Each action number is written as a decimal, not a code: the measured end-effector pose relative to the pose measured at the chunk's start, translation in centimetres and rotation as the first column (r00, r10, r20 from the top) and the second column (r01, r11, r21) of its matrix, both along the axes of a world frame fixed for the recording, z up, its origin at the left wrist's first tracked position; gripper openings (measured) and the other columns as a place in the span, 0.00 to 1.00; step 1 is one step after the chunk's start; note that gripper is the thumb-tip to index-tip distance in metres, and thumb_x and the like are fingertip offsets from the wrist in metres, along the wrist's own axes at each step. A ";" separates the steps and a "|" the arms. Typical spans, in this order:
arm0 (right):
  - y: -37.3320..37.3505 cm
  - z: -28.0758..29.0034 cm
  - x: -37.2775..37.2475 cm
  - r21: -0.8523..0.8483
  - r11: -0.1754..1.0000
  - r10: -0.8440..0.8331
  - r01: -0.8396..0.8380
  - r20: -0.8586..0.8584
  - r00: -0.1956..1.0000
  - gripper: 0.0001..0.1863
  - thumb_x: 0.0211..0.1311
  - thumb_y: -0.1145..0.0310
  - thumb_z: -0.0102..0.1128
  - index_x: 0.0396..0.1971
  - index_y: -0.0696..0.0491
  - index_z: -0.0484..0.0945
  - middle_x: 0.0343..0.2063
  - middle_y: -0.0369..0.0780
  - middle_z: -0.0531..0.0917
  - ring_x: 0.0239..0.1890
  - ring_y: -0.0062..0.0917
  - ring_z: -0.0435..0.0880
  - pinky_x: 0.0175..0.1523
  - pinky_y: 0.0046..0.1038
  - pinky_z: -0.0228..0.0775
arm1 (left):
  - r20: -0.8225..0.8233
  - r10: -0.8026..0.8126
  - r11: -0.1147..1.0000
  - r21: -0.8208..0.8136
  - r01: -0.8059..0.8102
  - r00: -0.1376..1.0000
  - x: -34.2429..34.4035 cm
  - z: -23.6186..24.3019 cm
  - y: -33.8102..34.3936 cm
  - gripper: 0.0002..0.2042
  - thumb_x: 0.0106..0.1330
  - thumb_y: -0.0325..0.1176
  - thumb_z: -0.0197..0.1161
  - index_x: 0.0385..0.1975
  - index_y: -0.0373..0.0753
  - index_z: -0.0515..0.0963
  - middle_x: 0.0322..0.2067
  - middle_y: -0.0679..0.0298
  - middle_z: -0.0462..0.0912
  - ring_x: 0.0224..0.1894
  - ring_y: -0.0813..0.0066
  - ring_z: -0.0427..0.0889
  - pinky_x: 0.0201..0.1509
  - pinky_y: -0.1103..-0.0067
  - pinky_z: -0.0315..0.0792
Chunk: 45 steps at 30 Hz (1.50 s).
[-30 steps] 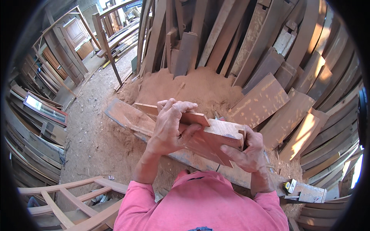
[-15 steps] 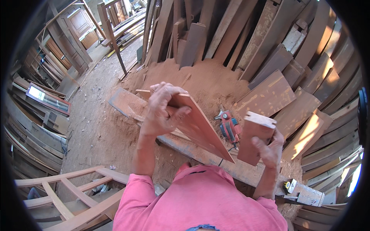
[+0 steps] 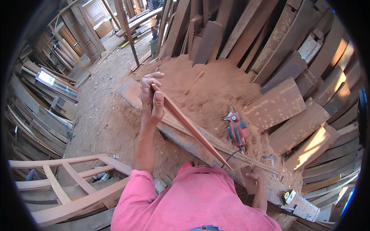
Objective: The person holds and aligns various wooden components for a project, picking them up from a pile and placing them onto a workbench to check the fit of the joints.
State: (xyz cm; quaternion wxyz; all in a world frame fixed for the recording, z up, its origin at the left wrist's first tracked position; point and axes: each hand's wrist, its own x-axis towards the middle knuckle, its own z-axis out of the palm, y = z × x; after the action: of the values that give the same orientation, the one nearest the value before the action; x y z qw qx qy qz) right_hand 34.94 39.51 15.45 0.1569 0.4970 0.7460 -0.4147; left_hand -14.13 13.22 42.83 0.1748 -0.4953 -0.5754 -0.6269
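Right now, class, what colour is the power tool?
The tool is mostly red with dark parts, showing best in the head view.

A thin reddish-brown wooden board [image 3: 192, 129] is held at its upper end in the left hand [image 3: 152, 99] and is seen almost from its narrow edge, slanting down to the right. The second piece, a shorter brown wooden block [image 3: 249, 181], is in the right hand [image 3: 256, 178], near the lower end of the board; its far side is partly hidden by the fingers.
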 end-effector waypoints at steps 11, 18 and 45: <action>2.5 -11.2 4.8 0.178 0.982 0.053 -0.065 0.070 0.996 0.42 0.51 0.58 0.77 0.67 0.55 0.70 0.54 0.53 0.84 0.59 0.45 0.83 0.65 0.40 0.72 | 0.161 -0.031 0.976 0.216 -0.005 0.987 0.2 -2.4 1.0 0.31 0.73 0.72 0.40 0.45 0.44 0.65 0.54 0.53 0.74 0.64 0.59 0.67 0.73 0.58 0.53; -0.4 -9.9 3.0 0.497 0.841 0.101 -0.213 0.243 0.965 0.43 0.55 0.54 0.74 0.67 0.59 0.69 0.56 0.57 0.82 0.61 0.48 0.81 0.67 0.42 0.71 | 0.139 -0.020 0.973 0.229 -0.013 0.990 -0.1 -2.2 0.2 0.30 0.74 0.71 0.40 0.45 0.45 0.65 0.54 0.54 0.75 0.66 0.59 0.66 0.75 0.56 0.50; -10.9 -3.9 -19.8 -0.911 0.333 -0.595 0.245 -0.001 0.804 0.28 0.80 0.48 0.48 0.49 0.62 0.82 0.37 0.49 0.88 0.33 0.34 0.88 0.38 0.36 0.83 | 0.184 0.115 0.967 0.203 -0.152 0.976 -1.1 -4.5 -4.2 0.33 0.76 0.69 0.36 0.55 0.42 0.66 0.68 0.49 0.66 0.75 0.57 0.57 0.79 0.58 0.46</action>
State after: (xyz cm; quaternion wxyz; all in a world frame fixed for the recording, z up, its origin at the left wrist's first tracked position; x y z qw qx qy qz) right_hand 15.18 28.56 11.50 0.1448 0.4418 0.2783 -0.8405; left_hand -15.23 9.05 38.38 0.2194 -0.3780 -0.5489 -0.7125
